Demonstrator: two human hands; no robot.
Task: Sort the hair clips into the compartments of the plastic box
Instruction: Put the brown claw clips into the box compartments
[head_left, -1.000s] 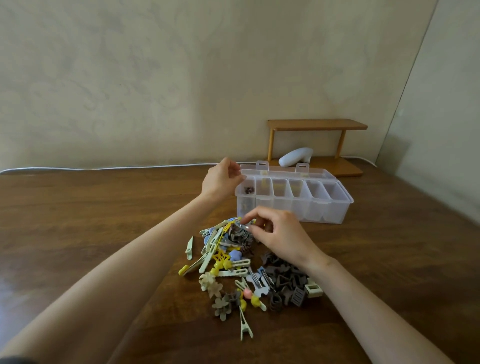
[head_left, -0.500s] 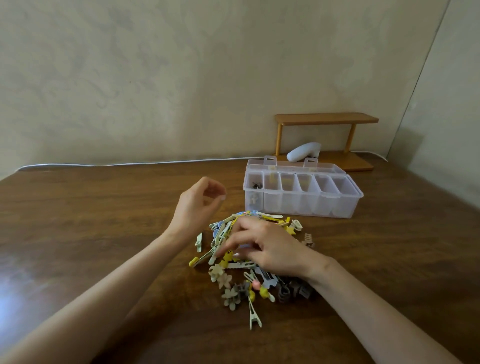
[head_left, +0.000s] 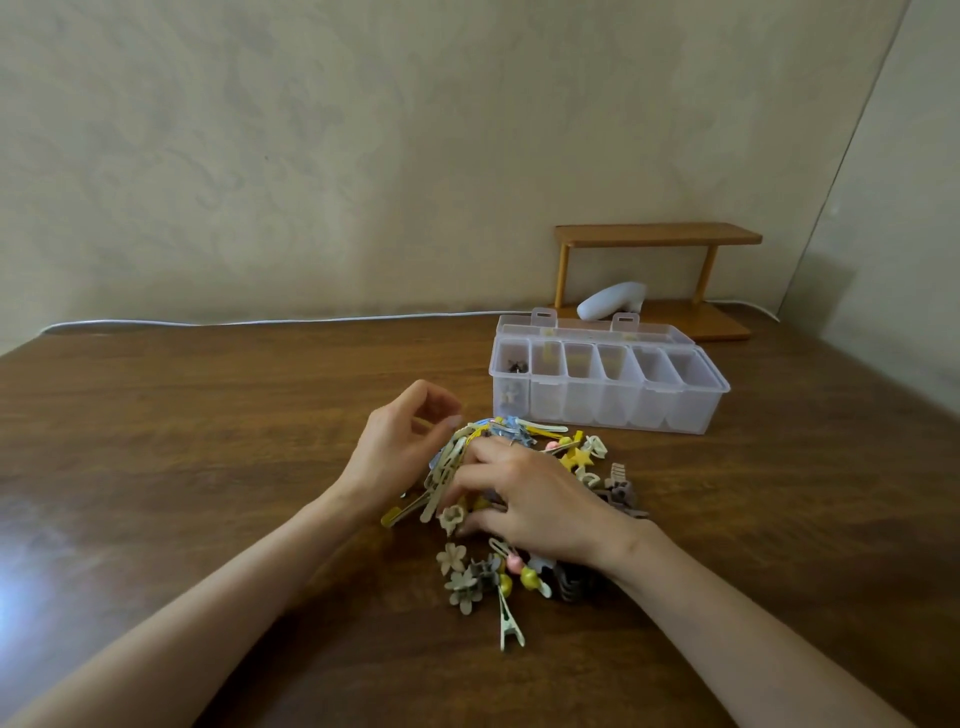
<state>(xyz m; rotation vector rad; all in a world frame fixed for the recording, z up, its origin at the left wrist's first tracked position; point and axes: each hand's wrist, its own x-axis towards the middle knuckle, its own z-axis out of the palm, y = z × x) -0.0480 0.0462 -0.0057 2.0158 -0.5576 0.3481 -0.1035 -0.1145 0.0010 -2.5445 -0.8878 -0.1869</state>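
A pile of hair clips (head_left: 483, 577) in beige, yellow, blue and brown lies on the wooden table (head_left: 208, 441). My right hand (head_left: 524, 499) rests flat on the pile's middle, with its spread fingertips among the clips next to a beige flower clip (head_left: 450, 517). My left hand (head_left: 405, 447) hovers at the pile's left edge, fingers curled and holding nothing. The clear plastic box (head_left: 608, 387) stands open behind the pile to the right. Its leftmost compartment holds a dark clip (head_left: 518, 366) and a pale one; the other compartments look bare.
A small wooden shelf (head_left: 657, 234) stands against the wall behind the box, with a white rounded object (head_left: 610, 301) under it. A white cable (head_left: 260, 321) runs along the table's back edge. The wall corner is on the right.
My left hand has left the box's leftmost compartment and come down to the pile. My right hand dropped from pinching a clip to lying flat on the clips.
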